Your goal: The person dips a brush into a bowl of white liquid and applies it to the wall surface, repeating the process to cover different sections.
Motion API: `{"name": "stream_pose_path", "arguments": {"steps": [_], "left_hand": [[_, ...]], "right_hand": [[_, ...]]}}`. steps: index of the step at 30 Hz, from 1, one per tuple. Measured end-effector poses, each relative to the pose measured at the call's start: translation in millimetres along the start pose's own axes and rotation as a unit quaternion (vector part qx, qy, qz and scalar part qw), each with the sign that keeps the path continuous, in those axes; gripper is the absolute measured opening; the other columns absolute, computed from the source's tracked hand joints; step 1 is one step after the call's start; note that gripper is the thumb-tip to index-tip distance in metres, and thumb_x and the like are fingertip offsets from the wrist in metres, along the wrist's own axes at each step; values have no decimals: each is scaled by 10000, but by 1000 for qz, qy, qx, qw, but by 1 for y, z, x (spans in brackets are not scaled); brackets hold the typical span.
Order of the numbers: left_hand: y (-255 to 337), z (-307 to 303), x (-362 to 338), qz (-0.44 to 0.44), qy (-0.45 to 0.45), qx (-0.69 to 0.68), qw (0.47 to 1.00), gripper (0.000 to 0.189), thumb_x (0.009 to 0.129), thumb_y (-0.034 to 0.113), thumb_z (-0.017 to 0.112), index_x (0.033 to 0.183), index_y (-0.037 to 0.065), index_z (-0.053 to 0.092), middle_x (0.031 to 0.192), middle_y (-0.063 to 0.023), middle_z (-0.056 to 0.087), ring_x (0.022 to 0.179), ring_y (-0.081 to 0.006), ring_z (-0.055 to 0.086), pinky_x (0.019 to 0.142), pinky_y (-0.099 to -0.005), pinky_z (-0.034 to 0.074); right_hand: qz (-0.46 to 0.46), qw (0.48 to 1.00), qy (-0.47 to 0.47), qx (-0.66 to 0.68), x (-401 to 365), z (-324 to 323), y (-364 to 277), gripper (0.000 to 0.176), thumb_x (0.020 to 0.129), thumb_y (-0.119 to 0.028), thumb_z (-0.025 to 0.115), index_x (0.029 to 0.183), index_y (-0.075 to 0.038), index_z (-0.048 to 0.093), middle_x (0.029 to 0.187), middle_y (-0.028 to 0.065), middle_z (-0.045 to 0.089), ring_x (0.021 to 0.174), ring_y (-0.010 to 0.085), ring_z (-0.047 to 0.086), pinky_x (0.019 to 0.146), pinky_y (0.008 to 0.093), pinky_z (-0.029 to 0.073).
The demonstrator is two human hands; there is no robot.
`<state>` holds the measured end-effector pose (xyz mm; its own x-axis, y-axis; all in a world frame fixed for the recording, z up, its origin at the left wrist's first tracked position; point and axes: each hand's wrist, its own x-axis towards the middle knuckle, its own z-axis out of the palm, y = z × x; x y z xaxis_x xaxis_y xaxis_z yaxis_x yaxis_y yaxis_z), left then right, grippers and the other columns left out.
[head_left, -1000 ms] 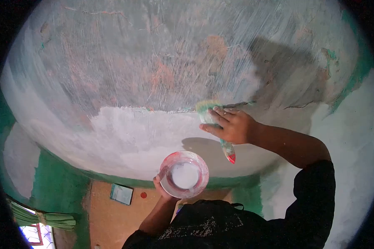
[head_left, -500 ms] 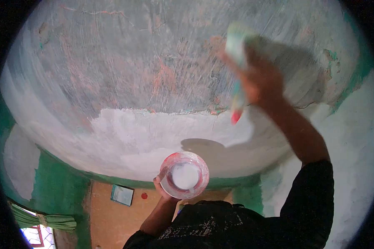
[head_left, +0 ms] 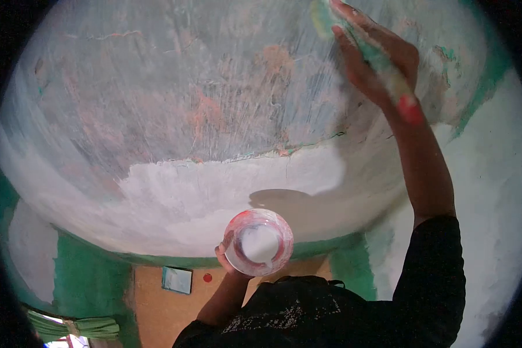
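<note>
My right hand (head_left: 401,55) is closed around the handle of a paintbrush (head_left: 383,68), which is pale green with a red end. It is raised to the top of the view, with the bristle end at the grey, scraped wall surface (head_left: 214,87); the bristles are partly cut off and blurred. Low in front of my chest, my left hand (head_left: 226,261) grips the side of a round bowl (head_left: 238,225). White paint (head_left: 258,243) lies inside it, and its inner wall is smeared red and white.
Below the grey area runs a freshly whitened band (head_left: 214,191). Green wall (head_left: 87,272) shows at the lower left. On the tan floor (head_left: 156,316) are a flat framed rectangle (head_left: 177,280) and a red disc (head_left: 207,278). A tied green curtain (head_left: 95,329) hangs by a window.
My right hand has moved up and to the right with the paintbrush, which now tilts the other way. My left hand and the bowl are nearly still. The view has shifted slightly.
</note>
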<state>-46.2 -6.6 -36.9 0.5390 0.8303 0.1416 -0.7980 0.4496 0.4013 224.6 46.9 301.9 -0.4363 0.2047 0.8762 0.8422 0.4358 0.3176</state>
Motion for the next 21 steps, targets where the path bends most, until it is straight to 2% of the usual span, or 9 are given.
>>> {"name": "stream_pose_path", "arguments": {"steps": [3,4,5,6,10,11,16,19,21], "left_hand": [[-1,-8,3,5,-12,3,1000,944,683,690,409,1403,91,297,1386,-181,363,1263,-369,395,1011,-527,376],[0,-7,3,9,-21,10,1000,940,687,689,404,1404,91,296,1386,-180,364,1263,-368,396,1012,-525,374],[0,-7,2,13,-29,18,999,936,691,689,399,1405,92,294,1386,-179,364,1262,-367,396,1013,-524,373],[2,-3,0,4,-15,19,1000,935,693,689,398,1405,90,294,1385,-179,365,1261,-367,397,1014,-523,373],[8,3,-2,-15,1,27,1000,934,698,685,397,1404,83,293,1385,-180,365,1257,-369,400,1016,-518,370],[8,1,-2,-16,-4,27,1000,934,699,684,398,1404,81,292,1386,-180,364,1257,-370,401,1016,-517,370],[8,1,-1,-9,-18,12,1000,929,696,676,411,1398,77,299,1381,-177,370,1244,-367,411,1013,-510,374],[6,-2,-2,3,-1,12,1000,937,691,684,409,1396,77,302,1379,-181,370,1241,-371,413,1007,-519,380],[7,-5,-3,11,10,18,1000,944,687,692,404,1395,76,302,1378,-184,369,1241,-376,413,1001,-528,385]], "right_hand": [[-2,968,-142,-206,-33,11,-51,409,824,-183,583,1224,-267,582,1152,192,582,912,296,644,787,399,532],[-119,964,-122,-204,-60,27,-56,418,831,-202,575,1244,-260,569,1159,252,560,948,370,629,807,454,525],[-135,966,-184,-120,-83,37,-68,412,847,-209,560,1258,-240,562,1140,288,558,954,404,627,798,482,530],[-187,956,-181,-134,-100,40,-82,354,851,-178,550,1195,-218,622,1107,239,593,905,274,660,719,340,560],[-208,932,-295,26,-94,38,-76,371,862,-200,543,1230,-201,580,1122,219,602,794,246,685,625,330,575],[-154,934,-312,79,-76,36,-68,402,830,-179,580,1229,-227,578,1078,158,635,724,201,677,575,305,567],[-116,993,-13,-2,43,-6,15,375,744,-90,671,1117,-107,630,897,74,670,701,198,661,606,295,538],[-124,976,-35,-176,60,-22,17,312,765,-60,661,1075,-77,635,1004,98,677,773,186,673,657,260,539],[-95,960,-67,-257,34,3,-23,473,789,-149,632,1246,-201,518,1013,140,649,815,250,666,661,334,549]]}}
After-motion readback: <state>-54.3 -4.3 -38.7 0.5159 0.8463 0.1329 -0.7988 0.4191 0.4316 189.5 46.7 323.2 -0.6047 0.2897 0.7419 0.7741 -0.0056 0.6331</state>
